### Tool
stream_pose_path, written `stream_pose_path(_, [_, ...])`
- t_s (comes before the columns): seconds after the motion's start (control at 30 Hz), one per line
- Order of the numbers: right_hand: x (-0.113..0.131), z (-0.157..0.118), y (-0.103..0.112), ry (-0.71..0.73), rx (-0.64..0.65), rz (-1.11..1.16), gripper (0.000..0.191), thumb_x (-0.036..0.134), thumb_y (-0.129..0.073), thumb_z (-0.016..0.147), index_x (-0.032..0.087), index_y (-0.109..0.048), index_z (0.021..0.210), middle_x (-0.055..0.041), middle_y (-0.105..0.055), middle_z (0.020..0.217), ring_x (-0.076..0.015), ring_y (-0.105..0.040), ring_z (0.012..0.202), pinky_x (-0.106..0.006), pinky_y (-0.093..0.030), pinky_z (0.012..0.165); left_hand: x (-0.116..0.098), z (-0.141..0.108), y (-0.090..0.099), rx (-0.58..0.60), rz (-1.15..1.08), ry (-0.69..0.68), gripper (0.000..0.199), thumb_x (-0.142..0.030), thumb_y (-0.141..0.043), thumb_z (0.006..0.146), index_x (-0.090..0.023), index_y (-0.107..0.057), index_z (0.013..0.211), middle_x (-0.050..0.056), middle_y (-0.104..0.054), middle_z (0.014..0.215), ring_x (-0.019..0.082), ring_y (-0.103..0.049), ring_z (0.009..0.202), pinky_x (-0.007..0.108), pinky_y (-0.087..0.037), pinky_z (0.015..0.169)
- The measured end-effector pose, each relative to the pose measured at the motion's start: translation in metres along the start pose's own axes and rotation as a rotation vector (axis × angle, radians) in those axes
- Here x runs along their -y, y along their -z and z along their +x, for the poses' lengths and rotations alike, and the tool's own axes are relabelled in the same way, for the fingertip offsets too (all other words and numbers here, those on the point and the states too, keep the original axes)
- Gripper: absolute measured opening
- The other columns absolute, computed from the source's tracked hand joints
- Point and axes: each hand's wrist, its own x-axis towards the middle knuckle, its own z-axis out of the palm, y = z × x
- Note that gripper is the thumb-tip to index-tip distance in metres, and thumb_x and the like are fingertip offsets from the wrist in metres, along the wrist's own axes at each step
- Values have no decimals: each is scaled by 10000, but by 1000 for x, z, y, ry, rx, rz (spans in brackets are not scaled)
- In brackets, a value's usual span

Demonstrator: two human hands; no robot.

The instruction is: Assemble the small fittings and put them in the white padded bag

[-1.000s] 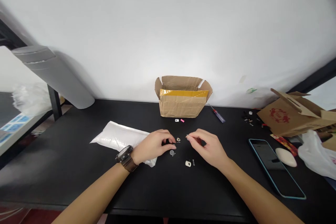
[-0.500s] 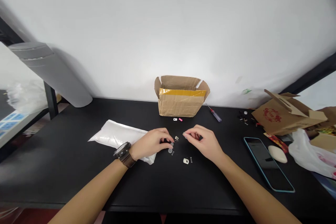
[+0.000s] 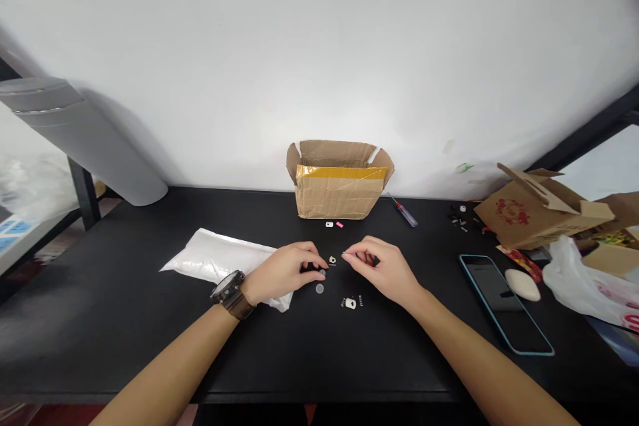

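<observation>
My left hand (image 3: 284, 273), wearing a dark watch (image 3: 229, 287), has its thumb and forefinger curled around a small grey disc (image 3: 322, 273) at the tabletop. Just below the fingertips lies a second grey disc (image 3: 319, 289). My right hand (image 3: 387, 267) is closed in a pinch on something tiny; its kind is hidden by the fingers. Between the hands sits a small cream-coloured part (image 3: 332, 259) with a hole. Nearer me, a small white part (image 3: 350, 303) with a dark notch lies between short rows of tiny pieces.
An open cardboard box (image 3: 339, 196) stands against the wall, with a screwdriver (image 3: 403, 211) beside it. A white plastic parcel (image 3: 214, 256) lies left. At right are a phone (image 3: 504, 303), a white rounded object (image 3: 522, 284), a plastic bag (image 3: 584, 279) and a brown carton (image 3: 534, 213).
The view has shifted slightly, moving most things left in the picture. A tiny row of pieces that showed near the discs now shows beside the white part. Both hands hold nearly the same pose.
</observation>
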Motion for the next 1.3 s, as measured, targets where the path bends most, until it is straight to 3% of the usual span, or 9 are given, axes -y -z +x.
stream_pose_path(0.3, [-2, -1, -2, 5, 23, 6, 158, 352, -645, 981, 249, -753, 931, 11, -540, 722, -138, -496, 629, -284, -427, 620, -3, 0, 0, -20, 14, 18, 102, -345, -719, 923, -258, -762, 957, -10, -679, 983, 130, -615, 772, 245, -464, 721])
stream_pose_path(0.73, [9, -3, 1, 60, 121, 0, 196, 305, -511, 1059, 236, -692, 1028, -15, -667, 878, -153, -623, 764, -289, -471, 726, -24, 1, 2, -204, -159, -29, 163, -346, -649, 977, -237, -749, 1046, 1, -728, 957, 121, -609, 764, 240, -473, 713])
stream_pose_path(0.87, [14, -4, 1, 100, 201, -17, 199, 286, -474, 1071, 231, -658, 1018, -14, -655, 875, -156, -615, 770, -292, -472, 738, -22, 2, 0, -195, -206, 8, 150, -356, -690, 949, -230, -763, 984, 7, -749, 982, 143, -654, 841, 244, -487, 741])
stream_pose_path(1.3, [11, -4, -1, 133, 274, -100, 230, 303, -431, 1091, 232, -632, 1004, -12, -661, 902, -152, -605, 780, -282, -448, 741, -25, 0, -7, -131, -219, 73, 180, -389, -715, 927, -212, -720, 959, -25, -717, 794, 120, -625, 702, 245, -489, 700])
